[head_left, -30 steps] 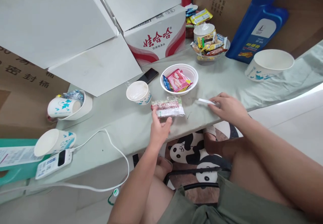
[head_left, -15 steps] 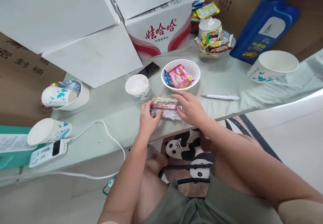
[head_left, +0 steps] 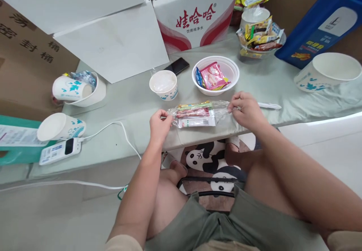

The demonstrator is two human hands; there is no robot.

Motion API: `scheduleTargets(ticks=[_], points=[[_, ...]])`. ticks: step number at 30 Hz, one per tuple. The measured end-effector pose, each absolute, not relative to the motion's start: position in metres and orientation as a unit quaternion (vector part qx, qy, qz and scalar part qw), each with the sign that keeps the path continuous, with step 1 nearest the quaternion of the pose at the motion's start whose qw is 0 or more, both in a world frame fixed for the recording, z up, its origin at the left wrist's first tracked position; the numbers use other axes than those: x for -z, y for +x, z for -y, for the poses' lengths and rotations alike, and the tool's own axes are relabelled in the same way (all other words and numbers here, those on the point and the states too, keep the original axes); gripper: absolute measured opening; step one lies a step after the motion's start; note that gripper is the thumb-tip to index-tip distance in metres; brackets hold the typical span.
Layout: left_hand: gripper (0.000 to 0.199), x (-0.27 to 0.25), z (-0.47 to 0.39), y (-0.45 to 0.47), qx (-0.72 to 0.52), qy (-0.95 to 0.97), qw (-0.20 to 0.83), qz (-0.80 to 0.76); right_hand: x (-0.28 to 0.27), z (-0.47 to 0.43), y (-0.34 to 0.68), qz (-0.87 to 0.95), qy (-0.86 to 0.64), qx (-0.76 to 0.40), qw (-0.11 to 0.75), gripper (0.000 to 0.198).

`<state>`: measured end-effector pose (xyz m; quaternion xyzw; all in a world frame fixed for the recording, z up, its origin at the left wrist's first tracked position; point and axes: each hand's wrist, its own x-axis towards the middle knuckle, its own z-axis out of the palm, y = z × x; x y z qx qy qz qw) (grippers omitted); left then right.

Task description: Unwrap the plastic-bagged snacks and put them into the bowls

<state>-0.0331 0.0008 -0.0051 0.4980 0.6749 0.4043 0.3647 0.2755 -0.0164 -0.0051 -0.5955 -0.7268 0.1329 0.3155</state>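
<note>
A clear plastic bag (head_left: 222,109) with several wrapped snack bars (head_left: 195,116) inside lies near the table's front edge. My left hand (head_left: 160,124) pinches the bag's left end. At the other end, the fingers of my right hand (head_left: 245,107) are closed on the gathered, twisted plastic. Just behind the bag stand a white bowl (head_left: 235,80) with a pink packet (head_left: 212,76) and other packets in it, and a paper cup (head_left: 164,87) with clear plastic inside. A white pen (head_left: 269,106) lies partly behind my right hand.
A dark phone (head_left: 178,66) lies before the white carton (head_left: 195,21). To the right are a snack-filled bowl (head_left: 261,51), a blue bottle (head_left: 316,28) and a paper tub (head_left: 325,74). Leftward are a tipped cup (head_left: 60,127), a power bank (head_left: 60,152) and a white cable (head_left: 124,132).
My hands have moved apart to the two ends of the bag, and my right hand went farthest right. The plastic is now stretched out with the bars lying flat. The view has shifted.
</note>
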Motion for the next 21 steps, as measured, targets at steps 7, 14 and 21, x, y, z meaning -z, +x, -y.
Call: scheduleTargets(ticks=[7,14,21], points=[[0.012,0.000,-0.004,-0.035,-0.455,0.489,0.352,-0.656,-0.005,0.030,0.307,0.675,-0.672,-0.033,0.302,0.029],[0.029,0.006,-0.006,-0.010,-0.396,0.570,0.388,-0.607,-0.012,0.033,0.257,0.790,-0.552,-0.095,0.248,0.027],[0.021,0.007,-0.007,-0.016,-0.400,0.580,0.374,-0.603,-0.013,0.032,0.260,0.804,-0.530,-0.068,0.262,0.020]])
